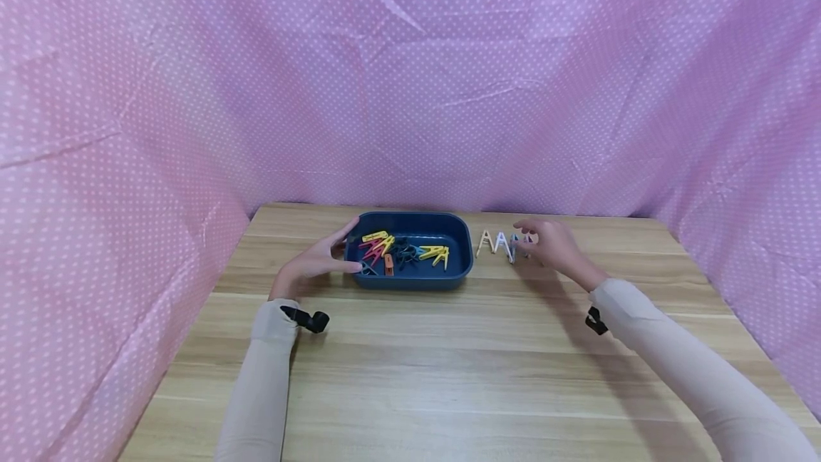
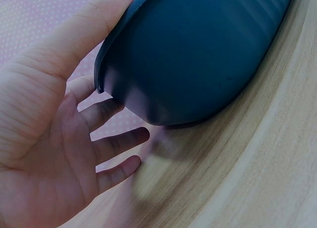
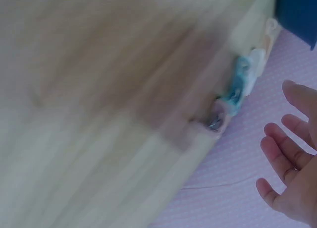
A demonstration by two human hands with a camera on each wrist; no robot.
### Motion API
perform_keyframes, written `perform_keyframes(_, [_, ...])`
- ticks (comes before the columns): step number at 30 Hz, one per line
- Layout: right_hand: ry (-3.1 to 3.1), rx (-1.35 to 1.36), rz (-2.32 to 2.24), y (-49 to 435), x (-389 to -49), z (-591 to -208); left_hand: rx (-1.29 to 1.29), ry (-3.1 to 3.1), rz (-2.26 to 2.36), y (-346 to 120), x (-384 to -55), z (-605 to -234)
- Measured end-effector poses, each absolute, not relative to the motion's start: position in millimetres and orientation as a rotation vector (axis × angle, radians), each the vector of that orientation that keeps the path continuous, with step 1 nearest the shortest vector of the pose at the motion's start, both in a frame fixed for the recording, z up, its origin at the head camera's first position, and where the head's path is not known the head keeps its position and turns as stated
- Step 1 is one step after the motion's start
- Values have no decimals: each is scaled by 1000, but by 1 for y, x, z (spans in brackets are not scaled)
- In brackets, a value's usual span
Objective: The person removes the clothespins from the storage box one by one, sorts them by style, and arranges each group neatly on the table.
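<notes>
A dark blue rectangular bin (image 1: 410,282) stands near the back of the table, with several coloured clothespins in it. At its left end my left hand (image 1: 318,259) is spread, the thumb at the rim and the fingers reaching along the outside; in the left wrist view the two lowest fingers are clear of the wall. To the right of the bin a row of clothespins stands on their legs: a beige clothespin (image 1: 485,239), a white clothespin (image 1: 502,241), a blue one (image 3: 239,82) and a pinkish one (image 3: 219,118). My right hand (image 1: 553,242) hovers by the row's right end, fingers loosely bent and holding nothing.
Inside the bin lie yellow clothespins (image 1: 431,252), red clothespins (image 1: 373,251), an orange clothespin (image 1: 388,264) and dark ones (image 1: 405,254). Pink dotted cloth (image 1: 410,91) hangs behind and beside the wooden table (image 1: 410,362).
</notes>
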State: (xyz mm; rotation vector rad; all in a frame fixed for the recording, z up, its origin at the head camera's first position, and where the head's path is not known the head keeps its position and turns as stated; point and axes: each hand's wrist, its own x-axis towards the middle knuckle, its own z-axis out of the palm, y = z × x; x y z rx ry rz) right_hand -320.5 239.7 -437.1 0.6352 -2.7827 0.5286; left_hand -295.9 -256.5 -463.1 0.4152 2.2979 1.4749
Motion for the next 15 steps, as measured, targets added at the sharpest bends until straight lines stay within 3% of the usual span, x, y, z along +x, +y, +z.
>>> perform_keyframes(15, [-2757,914,795,151,-314,-395,435,2317,1452,-258,-297,-460])
